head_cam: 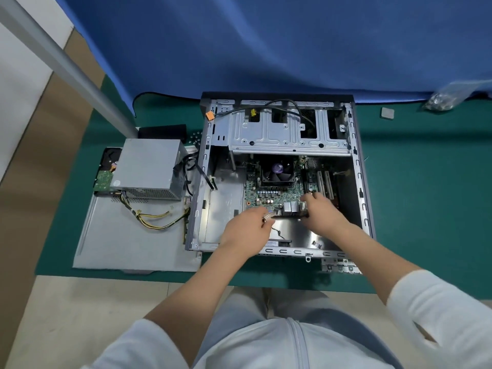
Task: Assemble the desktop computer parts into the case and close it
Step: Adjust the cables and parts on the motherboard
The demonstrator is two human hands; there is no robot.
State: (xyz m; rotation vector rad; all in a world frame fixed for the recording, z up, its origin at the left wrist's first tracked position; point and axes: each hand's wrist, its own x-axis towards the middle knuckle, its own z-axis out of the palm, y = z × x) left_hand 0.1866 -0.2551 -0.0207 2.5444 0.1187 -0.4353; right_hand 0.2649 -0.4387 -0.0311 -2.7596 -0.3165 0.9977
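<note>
The computer case (279,171) lies open on its side near the middle of the green tabletop (426,209), its back edge against the far edge. The motherboard (269,194) with its black fan (278,171) is seated inside. The grip of the left hand (246,230) is pinched on a small white connector (269,216). The grip of the right hand (323,211) is curled round a dark card (291,213) held over the board's near edge. A grey power supply (147,169) rests on the side panel (127,235) toward the left edge.
</note>
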